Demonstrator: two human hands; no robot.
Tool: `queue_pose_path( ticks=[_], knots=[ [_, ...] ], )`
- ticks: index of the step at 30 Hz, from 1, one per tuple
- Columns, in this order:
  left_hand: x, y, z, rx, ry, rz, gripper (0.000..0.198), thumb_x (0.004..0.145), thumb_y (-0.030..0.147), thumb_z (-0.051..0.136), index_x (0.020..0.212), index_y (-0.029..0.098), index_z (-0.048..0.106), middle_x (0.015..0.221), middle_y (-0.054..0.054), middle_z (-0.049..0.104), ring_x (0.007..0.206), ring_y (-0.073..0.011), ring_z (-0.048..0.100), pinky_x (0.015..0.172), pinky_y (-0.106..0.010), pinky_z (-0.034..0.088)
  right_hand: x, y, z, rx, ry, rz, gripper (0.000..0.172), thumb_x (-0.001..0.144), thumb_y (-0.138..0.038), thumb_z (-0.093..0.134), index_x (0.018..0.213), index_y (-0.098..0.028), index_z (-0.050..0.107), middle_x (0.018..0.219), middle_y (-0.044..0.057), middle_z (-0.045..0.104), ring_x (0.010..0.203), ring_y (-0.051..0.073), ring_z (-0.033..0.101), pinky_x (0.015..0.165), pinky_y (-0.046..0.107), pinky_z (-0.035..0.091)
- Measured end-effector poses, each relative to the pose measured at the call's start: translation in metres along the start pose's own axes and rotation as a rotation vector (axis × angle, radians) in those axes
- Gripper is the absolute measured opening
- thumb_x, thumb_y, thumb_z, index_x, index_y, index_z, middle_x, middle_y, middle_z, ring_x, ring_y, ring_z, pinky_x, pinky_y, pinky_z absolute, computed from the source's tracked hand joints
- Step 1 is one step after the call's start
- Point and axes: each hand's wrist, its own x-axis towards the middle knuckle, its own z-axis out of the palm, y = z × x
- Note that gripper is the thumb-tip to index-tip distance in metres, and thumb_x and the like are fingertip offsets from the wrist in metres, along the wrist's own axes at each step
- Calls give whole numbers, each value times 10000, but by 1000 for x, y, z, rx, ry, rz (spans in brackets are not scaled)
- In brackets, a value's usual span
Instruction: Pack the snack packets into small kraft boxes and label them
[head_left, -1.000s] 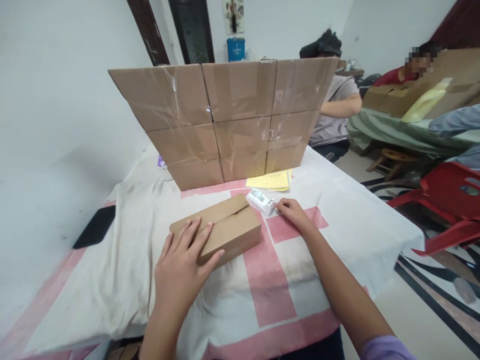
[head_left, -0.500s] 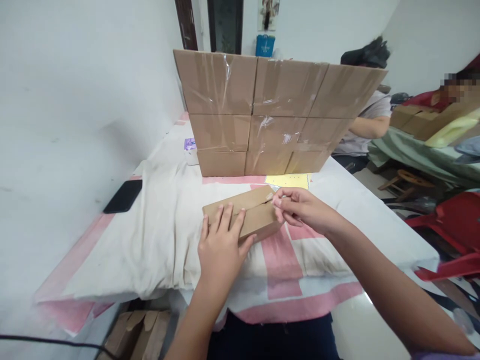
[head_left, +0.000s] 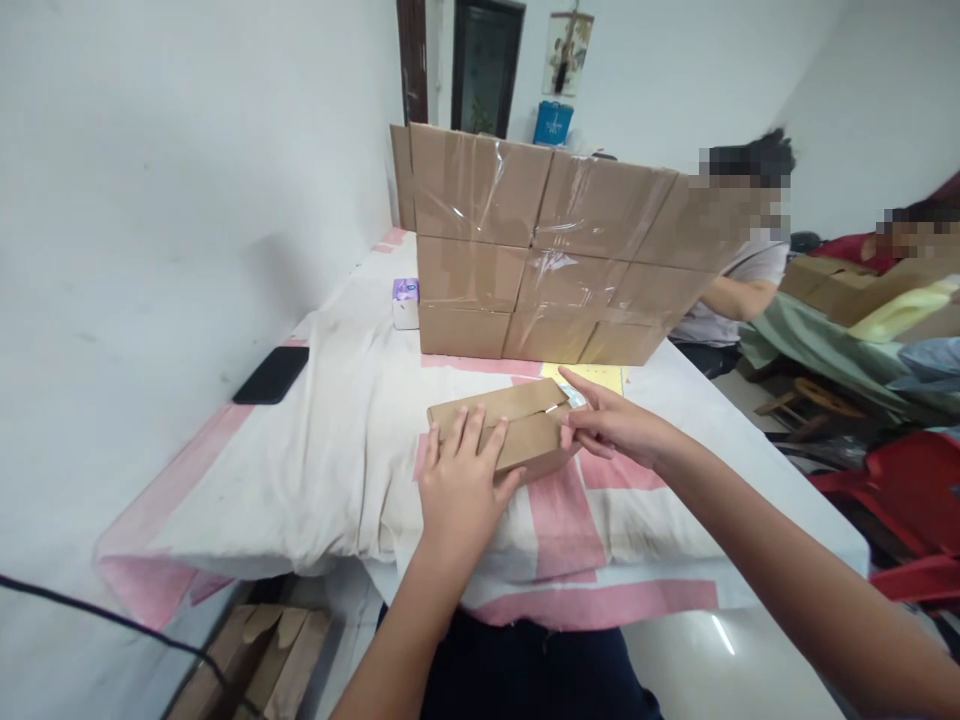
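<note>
A small brown cardboard box (head_left: 529, 440) lies at a slant on the cloth-covered table, its top flaps meeting along a seam. My left hand (head_left: 466, 475) rests across the left part of its top, fingers spread and flat, thumb along the near side. At the right end is my right hand (head_left: 604, 422), its index finger stretched out and the other fingers bent, close to the box's end. Beside that hand a shiny, pale patch (head_left: 574, 394) shows at the box corner; I cannot tell what it is. A small whitish glint shows on the seam.
A wall of taped cardboard boxes (head_left: 517, 270) stands behind the small box. A phone (head_left: 271, 375) and a purple-and-white pack (head_left: 406, 305) lie to the left. An opened carton (head_left: 255, 655) is below the table. Two people sit at right, near a red chair (head_left: 911, 500).
My right index finger has straightened away from the thumb, and the pale patch at the box corner now shows. The left hand stays on the box; the whole view has shifted.
</note>
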Motion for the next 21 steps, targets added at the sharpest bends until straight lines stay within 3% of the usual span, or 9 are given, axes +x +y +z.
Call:
queue_pose_path(
  ticks=[5,15,21],
  knots=[
    [0,1,0,26,-8,-17,527,926,464,673,1424,298,631,1568,-60,536,1456,-342,496,1209,-617,360,15,5,0,40,27,18,1042,852,-138,570,1680,-207,-58,757,26,769,345,66,376,417,203,211],
    [4,2,0,69,7,-1,502,951,484,629,1409,278,645,1540,-77,566,1415,-347,540,1191,-588,372,32,-14,0,-42,-1,252,881,949,-194,575,1677,-298,90,776,25,774,322,71,368,367,198,138],
    [4,0,-1,90,4,12,505,963,493,607,1413,268,646,1542,-85,562,1409,-347,546,1187,-569,372,33,-16,-1,-18,9,269,833,993,-215,553,1682,-296,93,752,20,758,330,74,375,374,208,148]
  ],
)
